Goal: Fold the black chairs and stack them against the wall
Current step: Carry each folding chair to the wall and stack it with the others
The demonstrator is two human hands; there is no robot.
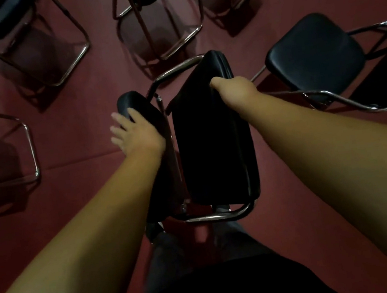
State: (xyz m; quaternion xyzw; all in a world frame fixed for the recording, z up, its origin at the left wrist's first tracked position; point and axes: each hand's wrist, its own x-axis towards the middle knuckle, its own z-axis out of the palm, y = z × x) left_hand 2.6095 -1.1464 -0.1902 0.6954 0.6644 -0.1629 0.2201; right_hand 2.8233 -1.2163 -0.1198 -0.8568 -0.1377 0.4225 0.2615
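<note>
A black padded folding chair [214, 143] with a chrome tube frame stands right in front of me, its seat tipped up steeply. My right hand [235, 89] grips the raised front edge of the seat, fingers curled under it. My left hand [134, 132] lies over the top of the black backrest [140, 104], its fingers spread down the far side. The chrome rail at the bottom sits just above my legs.
An unfolded black chair [316, 56] stands close on the right. More chairs with chrome frames stand at the top left [26, 45], top middle [158, 15] and far left [15, 150]. All rest on a dark red floor [81, 126].
</note>
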